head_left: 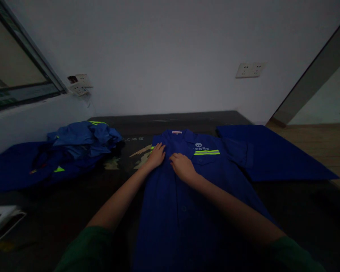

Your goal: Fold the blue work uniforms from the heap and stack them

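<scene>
A blue short-sleeved work shirt (212, 177) lies front up, its collar toward the wall. A white emblem and a yellow-green reflective stripe cross its right chest. At the shirt's left edge, my left hand (157, 155) rests flat on the chest, fingers extended and slightly apart. My right hand (183, 166) touches the front near the button placket, its fingers loosely bent and partly hidden from view. The sleeve on the right is spread outward; on the left no sleeve shows. The lower part of the shirt fades into shadow.
A heap of blue garments (82, 139) lies on the dark table (164, 120) to the left. A flat-folded blue cloth (283, 155) extends past the right sleeve. At lower left sits a white device (2, 219) with a cable. A wall stands behind the table.
</scene>
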The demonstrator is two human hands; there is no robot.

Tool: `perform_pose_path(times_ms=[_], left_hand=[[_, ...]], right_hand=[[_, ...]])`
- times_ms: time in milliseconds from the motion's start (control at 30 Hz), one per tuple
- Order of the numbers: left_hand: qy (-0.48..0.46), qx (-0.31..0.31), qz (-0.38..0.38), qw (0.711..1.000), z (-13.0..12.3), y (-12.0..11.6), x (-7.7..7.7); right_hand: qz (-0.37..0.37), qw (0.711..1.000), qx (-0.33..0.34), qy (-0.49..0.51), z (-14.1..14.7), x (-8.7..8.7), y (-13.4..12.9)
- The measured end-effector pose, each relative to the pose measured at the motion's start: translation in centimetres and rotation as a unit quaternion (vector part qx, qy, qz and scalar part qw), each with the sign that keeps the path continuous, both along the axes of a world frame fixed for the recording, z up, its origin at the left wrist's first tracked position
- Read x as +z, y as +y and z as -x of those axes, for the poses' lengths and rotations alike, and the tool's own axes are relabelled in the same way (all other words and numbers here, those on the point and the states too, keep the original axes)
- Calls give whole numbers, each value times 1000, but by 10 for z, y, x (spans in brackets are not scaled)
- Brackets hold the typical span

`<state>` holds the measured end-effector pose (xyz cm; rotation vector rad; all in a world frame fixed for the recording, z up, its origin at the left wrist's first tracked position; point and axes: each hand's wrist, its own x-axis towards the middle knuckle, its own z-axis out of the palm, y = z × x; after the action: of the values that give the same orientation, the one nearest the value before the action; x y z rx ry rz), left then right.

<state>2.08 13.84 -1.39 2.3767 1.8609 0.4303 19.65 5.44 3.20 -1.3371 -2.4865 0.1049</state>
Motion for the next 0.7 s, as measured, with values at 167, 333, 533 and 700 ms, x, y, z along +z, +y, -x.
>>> perform_pose_path(times_ms=[167,333,533,700], left_hand=[[34,52,28,998,-17,24,4],[34,91,28,995,-23,31,-1],[34,137,36,989,-23,35,-1],[29,174,48,983,-16,52,0]], right_hand=[[20,998,66,2,7,-30,-15],[19,997,81,4,-2,-48,-14],[20,996,89,17,-2,-47,-10],[29,995,93,6,2,-44,-3]])
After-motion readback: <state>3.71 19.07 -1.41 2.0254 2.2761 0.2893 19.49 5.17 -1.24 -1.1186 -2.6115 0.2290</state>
